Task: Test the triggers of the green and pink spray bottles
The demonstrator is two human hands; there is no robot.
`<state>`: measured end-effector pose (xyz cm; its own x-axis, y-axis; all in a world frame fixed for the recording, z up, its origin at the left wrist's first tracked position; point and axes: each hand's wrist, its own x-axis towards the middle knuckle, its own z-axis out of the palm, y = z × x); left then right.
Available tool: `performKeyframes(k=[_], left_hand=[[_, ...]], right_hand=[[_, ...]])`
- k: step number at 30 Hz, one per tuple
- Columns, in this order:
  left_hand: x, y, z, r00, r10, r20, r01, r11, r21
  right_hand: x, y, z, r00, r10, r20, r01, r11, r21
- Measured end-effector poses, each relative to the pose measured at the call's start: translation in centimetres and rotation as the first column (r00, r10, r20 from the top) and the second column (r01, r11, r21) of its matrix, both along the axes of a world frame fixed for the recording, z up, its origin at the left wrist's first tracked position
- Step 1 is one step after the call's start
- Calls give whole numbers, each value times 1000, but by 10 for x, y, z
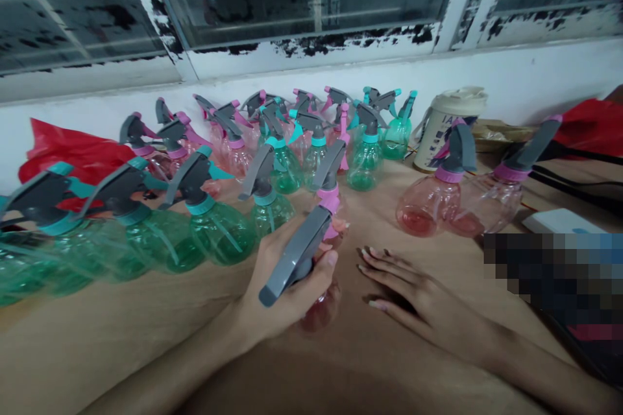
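Observation:
My left hand (287,279) is wrapped round the neck of a pink spray bottle (322,308) with a grey spray head. The bottle's clear pink body shows below my fingers, and the nozzle points away from me. Flat on the table, fingers stretched out, lies my right hand (409,288), holding nothing. To the left stands a row of green spray bottles (170,243) with teal collars and grey heads. Beyond my right hand are two pink spray bottles (428,204), close together.
More pink and green spray bottles (366,159) crowd the back by the wall. A paper cup (445,126) stands behind the right pair. Red plastic bags (78,152) lie at the far left and right. Dark cables (559,175) and a white box (562,220) sit right, beside a blurred area.

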<state>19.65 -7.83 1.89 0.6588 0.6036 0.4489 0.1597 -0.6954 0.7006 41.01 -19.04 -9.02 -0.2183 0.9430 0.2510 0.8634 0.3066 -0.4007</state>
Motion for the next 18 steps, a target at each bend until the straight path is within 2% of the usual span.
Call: performKeyframes(k=[5,9,14,18], left_hand=[[0,0,1,1000,19,-6,-19,999,37],[1,-2,3,999,41,-27,-40,998,44],[0,-2,4,999,32,-22,-33,999,-8],[-1,-2,4,1000,15,-25,-15,1000,3]], right_hand=[[0,1,1,1000,5,-9,-5,1000,24],[-1,0,2,999,9,49,-10,999,31],[-2,-2,-1,984,-97,152,77,988,132],[-3,-2,-2,968,-110,227,68,980,186]])
